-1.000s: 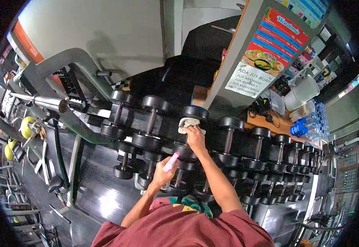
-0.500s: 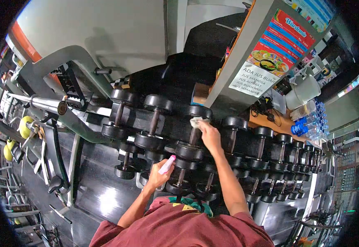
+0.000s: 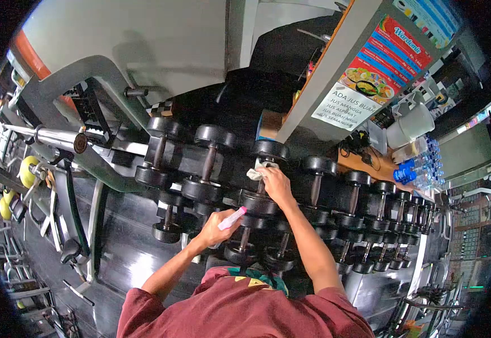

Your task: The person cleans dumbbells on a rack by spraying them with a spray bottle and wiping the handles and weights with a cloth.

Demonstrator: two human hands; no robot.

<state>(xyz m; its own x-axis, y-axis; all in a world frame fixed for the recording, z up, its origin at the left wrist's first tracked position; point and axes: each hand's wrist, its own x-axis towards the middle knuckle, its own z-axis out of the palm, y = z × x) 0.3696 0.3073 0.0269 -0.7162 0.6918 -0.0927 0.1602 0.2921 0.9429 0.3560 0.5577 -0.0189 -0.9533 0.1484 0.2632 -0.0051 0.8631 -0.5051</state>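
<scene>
My right hand (image 3: 276, 183) is closed on a whitish cloth (image 3: 255, 172), pressed against the handle of a black dumbbell (image 3: 260, 201) on the upper tier of the rack. Part of that handle is hidden by the cloth and fingers. Lower and to the left, my left hand (image 3: 216, 228) grips a white spray bottle (image 3: 232, 219) with a pink tip, held tilted in front of the lower tier. Beside the wiped dumbbell sit another dumbbell (image 3: 208, 163) to the left and one (image 3: 316, 185) to the right.
More dumbbells (image 3: 355, 198) run along both tiers to the right. A grey weight machine (image 3: 96, 67) stands at left. Behind the rack rises a counter with menu posters (image 3: 369, 73); water bottles (image 3: 428, 163) and a white bucket (image 3: 411, 125) are at right.
My right hand has shifted slightly left and down with the cloth, which now sits lower on the handle. The left hand and spray bottle have moved a little up and right.
</scene>
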